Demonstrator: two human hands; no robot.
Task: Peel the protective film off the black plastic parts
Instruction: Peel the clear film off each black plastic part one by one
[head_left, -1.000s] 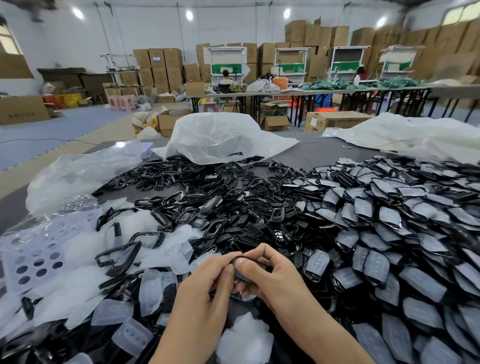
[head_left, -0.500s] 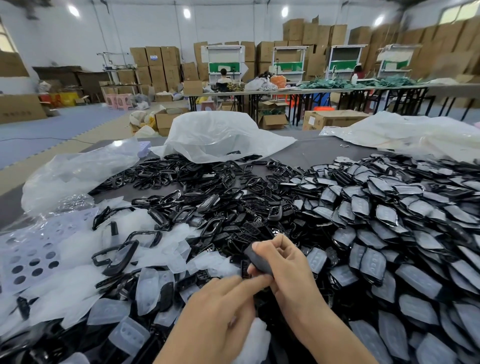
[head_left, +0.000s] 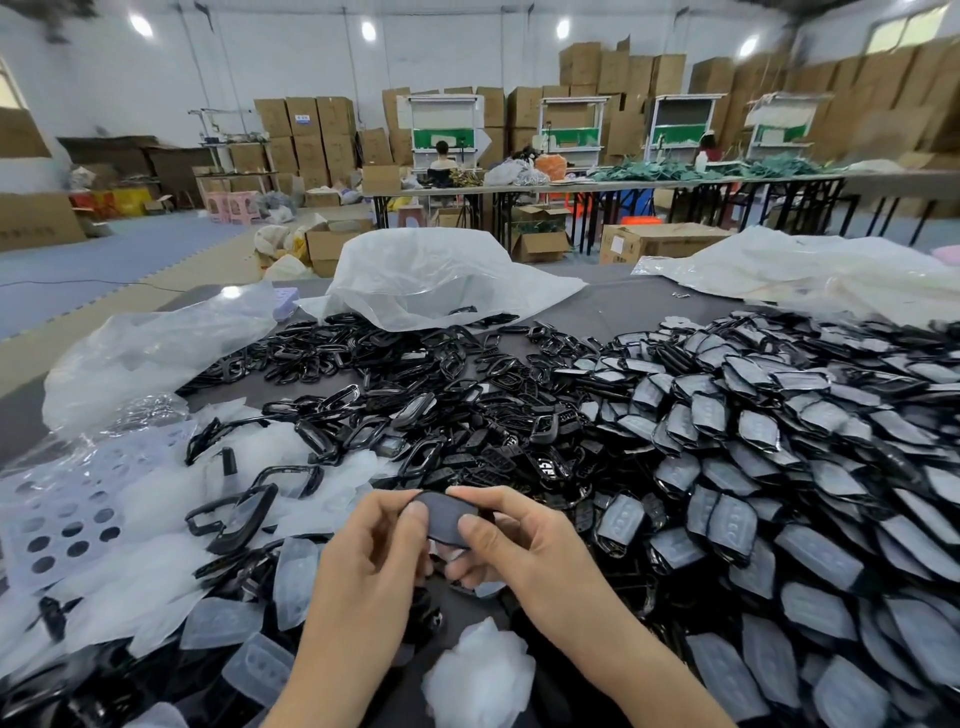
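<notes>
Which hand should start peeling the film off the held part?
Likely the left hand: it pinches the left edge of the black plastic part, and the peeled films pile on that side. The right hand braces the other end.

stacked cardboard boxes (head_left: 306, 124) stand behind long tables (head_left: 675, 183), with pink stools (head_left: 234, 205) farther left.

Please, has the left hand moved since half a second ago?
Yes. The left hand has moved up the view, away from the crumpled film wad, and pinches the black plastic part.
</notes>
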